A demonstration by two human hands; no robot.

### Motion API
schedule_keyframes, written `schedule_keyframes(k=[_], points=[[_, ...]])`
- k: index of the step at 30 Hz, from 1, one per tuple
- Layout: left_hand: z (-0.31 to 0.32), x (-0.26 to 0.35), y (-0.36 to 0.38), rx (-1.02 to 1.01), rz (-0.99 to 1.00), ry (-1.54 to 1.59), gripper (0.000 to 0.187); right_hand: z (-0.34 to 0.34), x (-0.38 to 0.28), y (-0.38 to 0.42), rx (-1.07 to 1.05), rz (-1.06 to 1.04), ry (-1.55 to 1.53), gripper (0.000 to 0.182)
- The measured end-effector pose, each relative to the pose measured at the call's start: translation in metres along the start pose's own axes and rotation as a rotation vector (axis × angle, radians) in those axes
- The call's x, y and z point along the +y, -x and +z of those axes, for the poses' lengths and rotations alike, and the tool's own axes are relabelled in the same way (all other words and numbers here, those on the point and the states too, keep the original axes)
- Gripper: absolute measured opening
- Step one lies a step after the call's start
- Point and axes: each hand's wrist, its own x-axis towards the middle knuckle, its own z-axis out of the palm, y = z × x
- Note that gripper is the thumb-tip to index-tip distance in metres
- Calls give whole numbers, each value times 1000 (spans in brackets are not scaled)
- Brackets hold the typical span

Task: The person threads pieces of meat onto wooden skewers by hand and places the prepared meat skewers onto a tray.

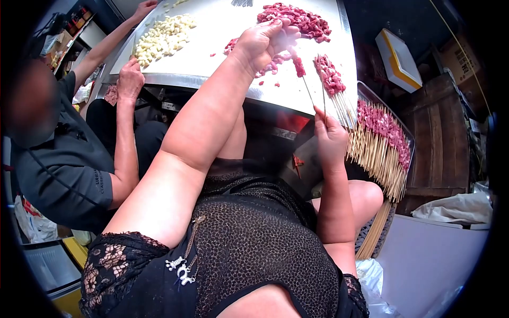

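Observation:
My right hand (332, 137) is closed around the lower end of a thin skewer (309, 91) at the table's near edge. Pieces of red meat (299, 67) are threaded at the skewer's upper end. My left hand (268, 42) is over the white tabletop, fingers apart and washed out by glare, with nothing visible in it. Just beyond it lies a heap of cut raw meat (299, 21), and smaller pieces (274, 65) are scattered below it. Loaded skewers (331, 75) lie side by side just right of the held one.
A metal tray (411, 139) at the right holds many meat skewers (384, 127). Bare sticks (374, 233) lie below it. At left, a co-worker (69, 143) sits with hands by a pile of pale cut pieces (167, 37). A white and yellow box (398, 61) stands at right.

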Motion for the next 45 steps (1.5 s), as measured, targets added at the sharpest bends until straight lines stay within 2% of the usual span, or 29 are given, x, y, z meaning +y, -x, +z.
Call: schedule_keyframes(k=[5,11,13,14,16,28,31,34,39,40,42,43,44,45], points=[[-1,-2,1,-30,25,3,25,8,7,0,7,-37,-66,20],[-3,-2,1,-70,4,13,24,10,11,-3,-68,115,-299,21],[-3,-2,0,-66,-1,7,24,9,7,-3,-157,310,-590,22],[-3,-1,0,-79,3,0,24,10,8,-3,-157,311,-588,22],[-5,-1,0,-91,6,-6,24,12,9,-4,-203,391,-777,24],[-3,2,0,-153,-44,119,26,10,-5,-4,-317,589,-1005,27],[-3,-5,-3,-253,-55,128,25,9,-14,-6,-339,594,-1056,28],[2,-7,-1,-214,-54,94,25,11,-16,-9,-326,587,-1113,28],[3,-15,-1,-215,-86,129,24,14,-19,-9,-255,562,-1106,26],[5,-19,0,-139,-102,138,23,18,-17,-6,-256,557,-1098,26],[9,-26,-1,12,-101,159,25,27,-17,2,-75,302,-600,21],[11,-29,0,30,-89,178,25,26,-21,5,-12,30,-134,19],[13,-32,1,46,-76,195,25,26,-25,6,-11,26,-129,19],[15,-34,2,42,-74,201,25,26,-28,7,8,-85,33,21]])
